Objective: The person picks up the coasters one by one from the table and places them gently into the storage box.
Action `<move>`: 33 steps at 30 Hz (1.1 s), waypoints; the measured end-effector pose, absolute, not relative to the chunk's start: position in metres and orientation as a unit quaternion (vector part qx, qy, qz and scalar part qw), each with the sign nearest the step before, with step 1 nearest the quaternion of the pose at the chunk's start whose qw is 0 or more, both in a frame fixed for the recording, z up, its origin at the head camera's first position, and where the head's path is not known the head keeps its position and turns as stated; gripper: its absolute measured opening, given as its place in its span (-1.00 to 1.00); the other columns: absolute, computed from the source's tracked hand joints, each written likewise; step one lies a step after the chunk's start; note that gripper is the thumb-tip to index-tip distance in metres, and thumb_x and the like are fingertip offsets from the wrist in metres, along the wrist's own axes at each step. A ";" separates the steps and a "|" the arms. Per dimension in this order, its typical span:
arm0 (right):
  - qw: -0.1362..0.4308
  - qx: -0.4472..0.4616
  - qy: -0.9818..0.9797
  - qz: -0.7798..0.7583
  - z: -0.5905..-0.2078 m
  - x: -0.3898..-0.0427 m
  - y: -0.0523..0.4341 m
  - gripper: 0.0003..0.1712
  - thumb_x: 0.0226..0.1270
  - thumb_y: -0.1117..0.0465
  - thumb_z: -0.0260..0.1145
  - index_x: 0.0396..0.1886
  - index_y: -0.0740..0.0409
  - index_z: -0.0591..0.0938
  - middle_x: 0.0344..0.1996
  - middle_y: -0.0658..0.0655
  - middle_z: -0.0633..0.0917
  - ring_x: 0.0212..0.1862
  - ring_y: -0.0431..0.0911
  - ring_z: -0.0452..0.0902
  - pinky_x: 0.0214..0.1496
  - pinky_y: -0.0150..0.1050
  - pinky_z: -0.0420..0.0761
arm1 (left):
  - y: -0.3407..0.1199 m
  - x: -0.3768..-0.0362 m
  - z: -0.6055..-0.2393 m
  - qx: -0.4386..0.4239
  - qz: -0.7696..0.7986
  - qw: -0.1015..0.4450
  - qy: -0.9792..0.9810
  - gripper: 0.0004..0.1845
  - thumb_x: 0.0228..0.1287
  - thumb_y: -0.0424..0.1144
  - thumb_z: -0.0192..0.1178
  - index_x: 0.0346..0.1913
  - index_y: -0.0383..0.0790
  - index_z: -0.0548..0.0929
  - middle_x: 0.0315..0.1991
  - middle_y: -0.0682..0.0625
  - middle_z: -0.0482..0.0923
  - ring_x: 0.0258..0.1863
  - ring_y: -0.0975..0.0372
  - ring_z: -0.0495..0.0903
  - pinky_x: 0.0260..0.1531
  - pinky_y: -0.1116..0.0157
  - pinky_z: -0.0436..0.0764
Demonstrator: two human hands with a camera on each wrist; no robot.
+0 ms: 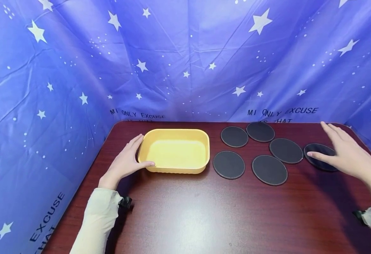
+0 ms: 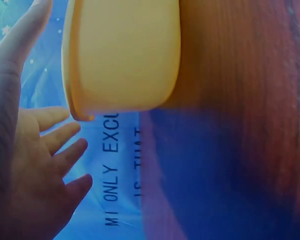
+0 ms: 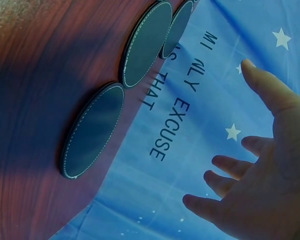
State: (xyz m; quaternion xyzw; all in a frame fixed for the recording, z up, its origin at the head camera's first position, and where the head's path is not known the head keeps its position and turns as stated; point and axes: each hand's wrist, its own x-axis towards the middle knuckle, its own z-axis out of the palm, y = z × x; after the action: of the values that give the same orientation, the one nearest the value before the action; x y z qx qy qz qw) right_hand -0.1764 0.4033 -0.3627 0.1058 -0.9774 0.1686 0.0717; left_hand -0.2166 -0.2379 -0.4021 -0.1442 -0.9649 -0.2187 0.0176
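A yellow rectangular tray [image 1: 176, 170] stands empty on the dark wooden table [image 1: 204, 211], left of centre. My left hand [image 1: 129, 158] is at the tray's left end, fingers straight along the side and thumb by the front corner. The left wrist view shows the tray [image 2: 125, 55] beside my spread left hand [image 2: 35, 165]. Several dark round coasters lie flat to the right of the tray. My right hand [image 1: 339, 150] hovers, fingers spread, over the rightmost coaster [image 1: 318, 160] and holds nothing. The right wrist view shows that coaster [image 3: 92, 130] apart from my right hand [image 3: 255, 185].
The other coasters spread between tray and right hand, one at the front [image 1: 269, 169] and one at the back [image 1: 260, 131]. A blue star-printed cloth [image 1: 185, 63] walls the table at the back and both sides. The table's near half is bare wood.
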 end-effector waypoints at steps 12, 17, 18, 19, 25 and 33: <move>0.067 0.081 -0.975 0.195 -0.365 -0.160 0.420 0.14 0.37 0.00 0.31 0.58 0.37 -0.21 0.53 0.55 -0.11 0.56 0.43 -0.32 0.56 0.33 -0.33 | -0.241 -0.219 -0.416 -0.151 -0.269 0.000 -0.951 0.18 0.02 0.23 0.45 0.59 -0.17 0.06 0.61 -0.09 0.01 0.58 -0.06 0.03 0.48 -0.16 0.18; 0.068 0.068 -0.972 0.212 -0.363 -0.157 0.424 0.11 0.38 0.01 0.30 0.59 0.36 -0.18 0.54 0.52 -0.09 0.56 0.42 -0.29 0.56 0.35 -0.28 | -0.243 -0.220 -0.417 -0.147 -0.287 -0.001 -0.947 0.17 0.02 0.16 0.48 0.58 -0.21 0.07 0.61 -0.12 0.00 0.59 -0.06 0.01 0.50 -0.15 0.15; 0.067 0.063 -0.972 0.216 -0.363 -0.156 0.425 0.11 0.37 0.01 0.30 0.59 0.35 -0.18 0.54 0.51 -0.09 0.56 0.42 -0.28 0.55 0.35 -0.27 | -0.243 -0.220 -0.417 -0.145 -0.291 -0.001 -0.946 0.17 0.01 0.15 0.49 0.58 -0.22 0.08 0.61 -0.12 0.01 0.58 -0.07 0.01 0.49 -0.16 0.16; 0.065 0.058 -0.972 0.218 -0.364 -0.155 0.427 0.11 0.37 0.00 0.29 0.59 0.34 -0.18 0.55 0.50 -0.09 0.56 0.42 -0.28 0.55 0.37 -0.26 | -0.243 -0.220 -0.418 -0.144 -0.293 -0.002 -0.945 0.17 0.01 0.14 0.49 0.58 -0.22 0.08 0.61 -0.13 0.01 0.58 -0.07 0.01 0.49 -0.16 0.15; 0.045 0.010 -0.970 0.237 -0.371 -0.152 0.438 0.13 0.37 -0.06 0.29 0.61 0.26 -0.18 0.55 0.51 -0.08 0.54 0.47 -0.23 0.46 0.48 -0.14 | -0.241 -0.221 -0.419 -0.141 -0.300 -0.009 -0.944 0.18 0.02 0.13 0.49 0.59 -0.21 0.05 0.61 -0.14 -0.02 0.59 -0.09 -0.02 0.49 -0.20 0.11; -0.005 -0.055 -0.957 0.286 -0.386 -0.152 0.456 0.10 0.41 -0.19 0.20 0.62 0.19 -0.19 0.52 0.56 -0.06 0.48 0.56 -0.17 0.31 0.57 -0.01 | -0.242 -0.221 -0.420 -0.142 -0.312 -0.013 -0.939 0.17 0.03 0.09 0.50 0.59 -0.19 0.03 0.62 -0.12 -0.04 0.59 -0.10 -0.03 0.49 -0.22 0.10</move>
State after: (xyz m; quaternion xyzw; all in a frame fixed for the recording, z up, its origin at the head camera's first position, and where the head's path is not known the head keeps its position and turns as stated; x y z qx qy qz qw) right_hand -0.1518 0.4558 -0.3861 -0.0546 -0.9567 0.2857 -0.0049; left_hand -0.2209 -0.2415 -0.4197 -0.1419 -0.9394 -0.3117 -0.0133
